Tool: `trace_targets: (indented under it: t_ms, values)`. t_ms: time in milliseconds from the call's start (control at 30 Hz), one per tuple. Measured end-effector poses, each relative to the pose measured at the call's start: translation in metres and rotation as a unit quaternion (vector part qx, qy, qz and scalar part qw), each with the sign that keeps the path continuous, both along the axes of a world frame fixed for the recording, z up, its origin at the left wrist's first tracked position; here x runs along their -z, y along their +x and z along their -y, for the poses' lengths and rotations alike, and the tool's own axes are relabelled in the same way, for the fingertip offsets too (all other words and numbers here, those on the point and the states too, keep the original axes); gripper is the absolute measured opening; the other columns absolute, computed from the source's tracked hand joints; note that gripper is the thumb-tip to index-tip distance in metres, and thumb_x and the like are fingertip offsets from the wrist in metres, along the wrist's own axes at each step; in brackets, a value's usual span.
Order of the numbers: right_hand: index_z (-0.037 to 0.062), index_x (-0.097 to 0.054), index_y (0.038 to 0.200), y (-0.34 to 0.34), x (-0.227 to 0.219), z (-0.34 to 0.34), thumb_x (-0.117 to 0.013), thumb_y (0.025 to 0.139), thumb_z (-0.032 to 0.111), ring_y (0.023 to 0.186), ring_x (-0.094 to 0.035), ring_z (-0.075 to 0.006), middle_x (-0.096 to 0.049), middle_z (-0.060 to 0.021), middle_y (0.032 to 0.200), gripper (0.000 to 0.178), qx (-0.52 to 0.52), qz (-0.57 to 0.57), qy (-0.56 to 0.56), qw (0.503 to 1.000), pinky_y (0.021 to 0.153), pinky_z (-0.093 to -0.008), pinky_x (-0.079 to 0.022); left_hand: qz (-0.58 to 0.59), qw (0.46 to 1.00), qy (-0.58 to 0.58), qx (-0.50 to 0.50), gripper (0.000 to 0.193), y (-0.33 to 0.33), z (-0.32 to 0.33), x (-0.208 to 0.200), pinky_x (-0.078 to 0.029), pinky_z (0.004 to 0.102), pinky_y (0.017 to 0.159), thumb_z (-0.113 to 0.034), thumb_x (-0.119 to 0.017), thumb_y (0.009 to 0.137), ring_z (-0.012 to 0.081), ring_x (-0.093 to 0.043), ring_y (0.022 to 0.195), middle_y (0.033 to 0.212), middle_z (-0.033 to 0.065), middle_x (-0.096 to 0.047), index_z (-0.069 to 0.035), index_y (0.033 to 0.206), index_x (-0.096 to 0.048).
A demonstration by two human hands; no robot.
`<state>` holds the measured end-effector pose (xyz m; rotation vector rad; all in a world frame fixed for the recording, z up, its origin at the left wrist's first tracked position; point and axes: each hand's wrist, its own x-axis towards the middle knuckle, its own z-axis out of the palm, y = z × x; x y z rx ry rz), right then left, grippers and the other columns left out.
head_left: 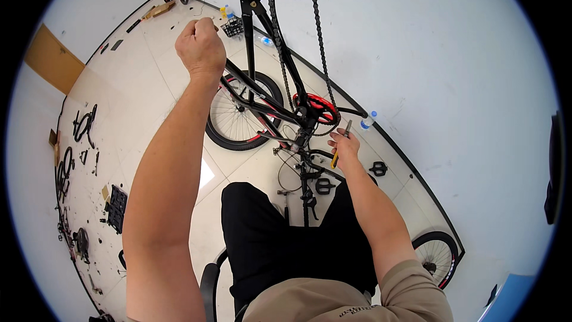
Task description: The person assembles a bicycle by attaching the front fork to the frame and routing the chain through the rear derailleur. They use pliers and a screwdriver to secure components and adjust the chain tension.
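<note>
While the right grip (345, 145) wraps round a yellow-handled tool (335, 159) just below the red chainring (322, 105) | left grip (201, 48) balled up — can't tell if anything's in there | black bike frame (307, 118) sits ahead of the knees (241, 203)

1. You are in what looks like a bicycle workshop, or a plain room used as one.
2. In front of you is a black bicycle frame (306, 118) with its chain (320, 39) and red chainring (326, 106).
3. A spoked wheel (432, 267) sits near the white wall (429, 53) on your right.
4. To your left, bike parts (88, 126) and a black tool case (116, 210) lie scattered across the pale tiled floor (149, 92).
</note>
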<state>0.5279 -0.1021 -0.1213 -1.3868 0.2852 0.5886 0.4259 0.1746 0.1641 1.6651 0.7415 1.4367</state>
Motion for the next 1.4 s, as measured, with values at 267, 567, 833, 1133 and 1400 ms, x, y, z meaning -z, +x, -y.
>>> trace_targets:
  t_ms: [267,567,833,1133,1400]
  values:
    - [0.0036,-0.060,0.105,0.014,0.019,-0.006,-0.064,0.088,0.007,0.067,-0.062,-0.0136,-0.068,-0.0073,0.088,0.018,-0.022,0.024,0.034,0.999,0.051,-0.0253,-0.041,0.008,0.999,-0.033,0.023,0.028,-0.002,-0.008,0.006,-0.034,0.0299,0.055,-0.021,-0.051,0.077,0.0127,-0.039,0.057,0.056,0.0032,-0.044,0.003,0.066,-0.060]
    - [0.0025,-0.060,0.103,0.019,0.037,-0.010,-0.064,0.089,0.007,0.068,-0.063,-0.0133,-0.069,-0.0075,0.089,0.016,0.020,0.069,0.021,0.997,0.050,-0.0237,-0.039,0.016,0.999,-0.004,0.028,0.027,0.006,-0.016,0.009,-0.033,0.0285,0.050,-0.020,-0.052,0.080,0.0115,-0.041,0.050,0.053,0.0030,-0.046,0.003,0.068,-0.062]
    - [0.0034,-0.061,0.101,0.014,0.028,-0.017,-0.065,0.091,0.009,0.066,-0.065,-0.0130,-0.071,-0.0077,0.091,0.011,0.004,0.005,0.037,0.999,0.048,-0.0243,-0.038,0.040,0.998,-0.033,0.046,0.027,0.002,-0.009,0.003,-0.031,0.0284,0.044,-0.018,-0.052,0.080,0.0118,-0.040,0.044,0.049,0.0022,-0.042,0.004,0.070,-0.061]
    - [-0.0016,-0.063,0.103,0.007,0.029,-0.018,-0.067,0.087,0.005,0.064,-0.062,-0.0152,-0.067,-0.0071,0.084,0.018,0.053,0.033,0.029,0.998,0.055,-0.0260,-0.045,0.021,0.998,-0.040,0.041,0.026,0.001,-0.014,0.005,-0.035,0.0290,0.051,-0.021,-0.052,0.078,0.0127,-0.043,0.049,0.050,0.0013,-0.043,0.001,0.068,-0.063]
    - [0.0010,-0.067,0.099,0.004,0.030,-0.012,-0.067,0.083,0.001,0.067,-0.060,-0.0120,-0.064,-0.0038,0.080,0.016,0.105,0.112,0.055,0.987,0.054,-0.0247,-0.042,0.032,0.998,-0.046,0.042,0.028,0.004,-0.012,0.005,-0.034,0.0289,0.050,-0.021,-0.052,0.079,0.0129,-0.042,0.048,0.050,0.0029,-0.044,0.003,0.069,-0.062]
